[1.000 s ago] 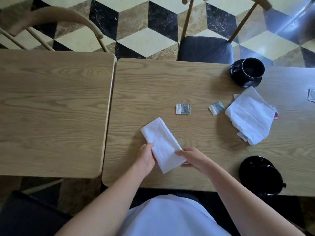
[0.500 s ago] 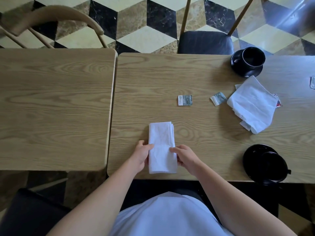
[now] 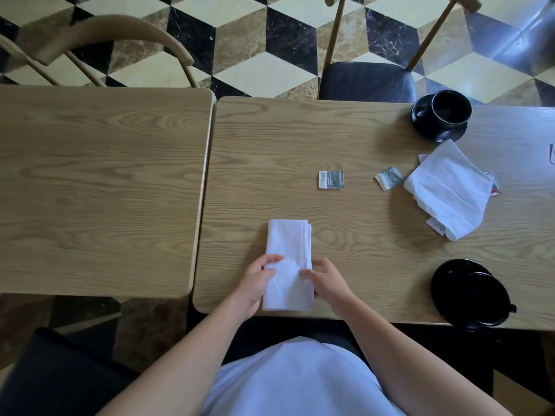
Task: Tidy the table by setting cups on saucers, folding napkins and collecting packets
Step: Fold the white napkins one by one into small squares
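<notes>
While both hands press on it, the folded napkin [image 3: 289, 259] lies as a narrow upright strip at the near edge of the right tabletop [image 3: 300, 139], close to that table's left near corner. The left hand [image 3: 255, 280] rests on the strip's left side with its fingers bent over the cloth; the right hand [image 3: 326, 280] sits on the right side, fingertips touching the napkin's right edge. Neither hand pinches or lifts it: the fingers lie loosely curled, holding the cloth flat against the wood, and the far half of the strip reaches out beyond them.

Toward the middle of the tabletop lies a small packet [image 3: 331, 180], flat and apart from the rest. A second packet [image 3: 389, 178], crumpled, lies just beside a rumpled napkin [image 3: 447, 190] near the right edge. At the far edge stands a black cup on a saucer [image 3: 440, 117]. At the near right edge sits another black cup and saucer [image 3: 471, 292]. A second table [image 3: 99, 187] stands alongside on the left, bare wood.
</notes>
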